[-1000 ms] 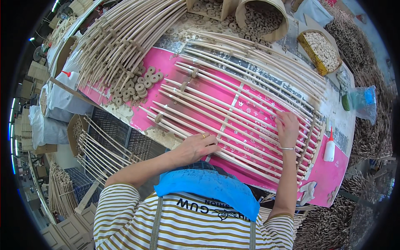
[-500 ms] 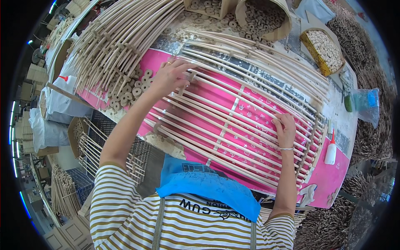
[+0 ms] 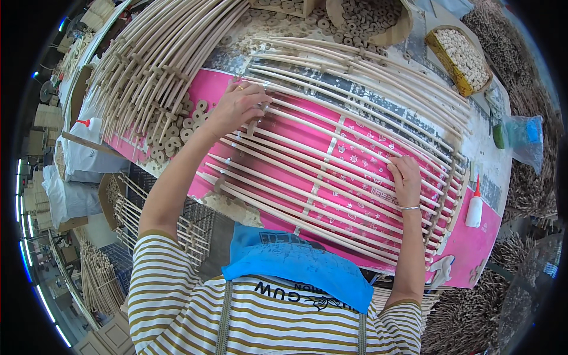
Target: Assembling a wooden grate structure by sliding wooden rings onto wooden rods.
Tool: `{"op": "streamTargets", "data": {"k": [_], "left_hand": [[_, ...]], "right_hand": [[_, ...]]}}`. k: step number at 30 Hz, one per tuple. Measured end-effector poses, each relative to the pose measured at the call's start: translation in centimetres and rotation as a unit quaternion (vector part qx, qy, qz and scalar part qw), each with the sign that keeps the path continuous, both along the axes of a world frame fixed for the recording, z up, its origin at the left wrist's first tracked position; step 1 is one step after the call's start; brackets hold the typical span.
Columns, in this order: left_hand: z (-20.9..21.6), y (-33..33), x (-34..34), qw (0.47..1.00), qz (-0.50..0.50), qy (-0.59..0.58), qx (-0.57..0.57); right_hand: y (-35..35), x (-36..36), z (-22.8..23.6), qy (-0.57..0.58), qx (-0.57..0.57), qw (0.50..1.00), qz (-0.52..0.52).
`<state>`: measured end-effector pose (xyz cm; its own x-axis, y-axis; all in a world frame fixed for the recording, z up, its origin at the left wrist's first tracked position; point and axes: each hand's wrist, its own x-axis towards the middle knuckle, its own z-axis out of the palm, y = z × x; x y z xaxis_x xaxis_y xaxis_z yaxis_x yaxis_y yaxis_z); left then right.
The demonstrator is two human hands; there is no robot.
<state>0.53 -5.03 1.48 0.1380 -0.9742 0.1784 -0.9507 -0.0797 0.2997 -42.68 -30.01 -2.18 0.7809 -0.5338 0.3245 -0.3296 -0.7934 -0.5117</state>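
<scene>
Many pale wooden rods [image 3: 331, 192] lie side by side, slanting across a pink sheet on the table. My left hand [image 3: 239, 106] is at their left ends, fingers closed on a rod; its tip is hidden by the fingers. Just under that hand a small tan wooden piece [image 3: 252, 127] stands at the rods. Farther right, my right hand [image 3: 406, 178] has its fingertips pinched on a rod partway along. A row of brown wooden discs [image 3: 448, 177] joins the rods near their right ends. Loose wooden rings [image 3: 171, 131] lie to the left of my left hand.
A large bundle of ringed rods [image 3: 154, 65] covers the back left. A tipped container of rings [image 3: 370, 21] and a yellow box of small pale pieces [image 3: 458, 59] stand at the back. A red-tipped white glue bottle [image 3: 474, 204] is at right, with a plastic bag [image 3: 523, 139] beyond.
The view has shifted slightly. Both hands keep to nearly the same places on the rods, with the left hand's fingers curled a little more.
</scene>
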Motion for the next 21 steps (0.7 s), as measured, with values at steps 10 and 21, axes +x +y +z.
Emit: {"op": "streamTargets", "data": {"k": [10,21], "left_hand": [[0.65,0.17,0.85,0.998,0.005,0.004,0.07],[0.42,0.42,0.54,0.998,0.023,0.015,0.054]], "right_hand": [[0.35,0.27,0.83,-0.027,0.025,0.999,-0.004],[0.44,0.12,0.65,-0.024,0.008,1.0,-0.013]]}}
